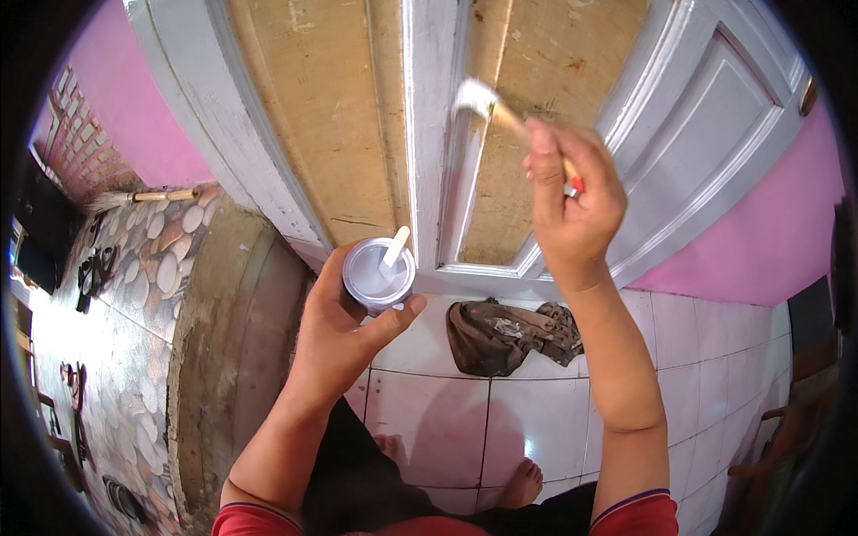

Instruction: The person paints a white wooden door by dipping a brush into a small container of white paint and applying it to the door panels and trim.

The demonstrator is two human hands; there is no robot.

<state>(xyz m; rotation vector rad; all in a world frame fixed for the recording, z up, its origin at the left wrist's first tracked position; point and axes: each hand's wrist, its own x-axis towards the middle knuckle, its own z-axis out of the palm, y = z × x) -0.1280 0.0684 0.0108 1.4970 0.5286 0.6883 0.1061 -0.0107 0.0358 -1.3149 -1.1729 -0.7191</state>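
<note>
My left hand (pixel 348 321) is wrapped around a small open tub of pale grey paint (pixel 379 275), low in front of the door. A flat wooden stick (pixel 395 248) leans inside the tub. My right hand (pixel 580 181) grips the wooden handle of a paintbrush (pixel 506 119), whose white-coated bristles are blurred and lie over the door, by the edge of its right panel. The wooden door (pixel 436 134) has a light grey frame around bare, tan panels (pixel 328 120). Whether the bristles touch the door I cannot tell.
A crumpled brown rag (pixel 503 335) lies on the white floor tiles (pixel 429 415) below the door. At left, a raised concrete edge (pixel 214 375) borders a pebble-patterned floor (pixel 127 375) with footwear and a broom (pixel 161 195). Dark furniture (pixel 784 429) stands at far right.
</note>
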